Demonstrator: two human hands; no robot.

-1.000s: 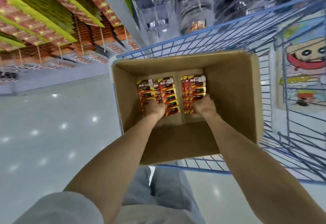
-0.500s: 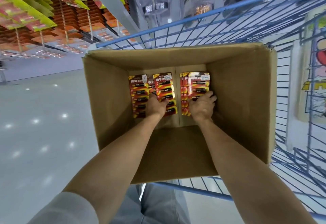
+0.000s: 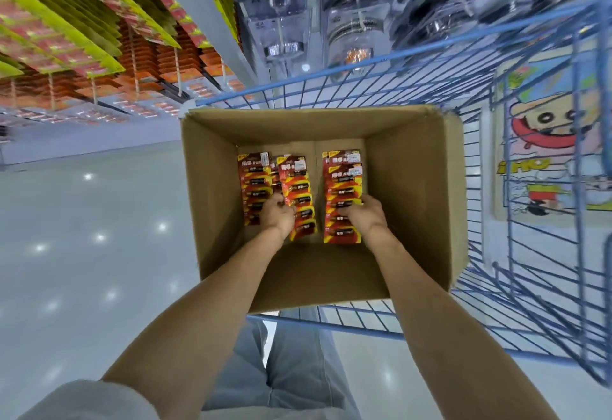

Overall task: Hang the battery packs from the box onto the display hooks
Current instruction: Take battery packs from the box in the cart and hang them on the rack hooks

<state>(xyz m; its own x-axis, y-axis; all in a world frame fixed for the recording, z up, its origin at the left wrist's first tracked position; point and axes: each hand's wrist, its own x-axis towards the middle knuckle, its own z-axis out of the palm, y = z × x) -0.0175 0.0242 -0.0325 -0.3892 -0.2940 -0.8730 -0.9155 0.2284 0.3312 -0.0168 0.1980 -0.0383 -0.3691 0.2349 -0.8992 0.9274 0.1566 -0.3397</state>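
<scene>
An open cardboard box (image 3: 414, 194) sits in a blue wire cart. On its floor lie red and yellow battery packs in three stacks: a left stack (image 3: 253, 181), a middle stack (image 3: 295, 184) and a right stack (image 3: 342, 174). Both my arms reach down into the box. My left hand (image 3: 276, 212) has its fingers curled on the lower part of the middle stack. My right hand (image 3: 362, 216) grips the lower part of the right stack. The display hooks (image 3: 132, 55) with hanging packs run along the upper left.
The blue wire cart (image 3: 490, 287) surrounds the box and also holds a flat cartoon-printed item (image 3: 543, 141) at the right. Shelving with clear-packed goods (image 3: 331, 5) stands beyond the cart. Shiny grey floor (image 3: 82, 237) lies to the left.
The view shifted and the box now appears farther off. Both hands stay at the bottom of the box on the packs; the middle stack now lies askew under my left hand.
</scene>
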